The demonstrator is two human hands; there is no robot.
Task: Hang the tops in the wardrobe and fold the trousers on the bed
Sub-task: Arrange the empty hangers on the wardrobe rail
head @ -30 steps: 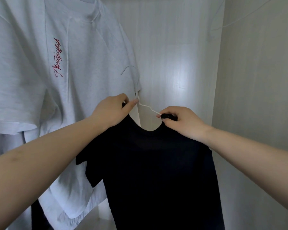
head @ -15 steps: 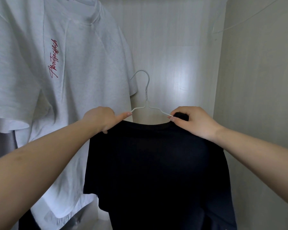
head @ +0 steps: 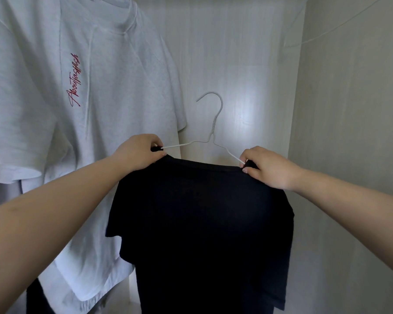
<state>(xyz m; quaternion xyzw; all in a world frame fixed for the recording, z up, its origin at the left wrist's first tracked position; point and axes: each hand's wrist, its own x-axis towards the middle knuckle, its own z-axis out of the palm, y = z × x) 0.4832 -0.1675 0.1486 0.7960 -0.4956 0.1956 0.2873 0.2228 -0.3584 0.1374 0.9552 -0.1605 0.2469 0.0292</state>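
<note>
A black top (head: 202, 223) hangs from a white wire hanger (head: 213, 130) that I hold up inside the wardrobe. My left hand (head: 138, 154) pinches the top's left shoulder together with the hanger's left arm. My right hand (head: 268, 169) pinches the right shoulder at the hanger's right arm. The hanger's hook points up and left, free in the air and touching nothing. A pale grey T-shirt (head: 66, 109) with red script on the chest hangs to the left, close behind my left hand.
The wardrobe's pale back wall (head: 247, 75) is behind the hanger and its side wall (head: 349, 132) stands close on the right. An empty white wire hanger (head: 322, 35) hangs at the top right. A dark garment (head: 35, 298) shows below the grey T-shirt.
The hanger has turned to face me and its hook has come into full view. My hands have moved apart along the hanger's arms, and the black top now spreads wider across it.
</note>
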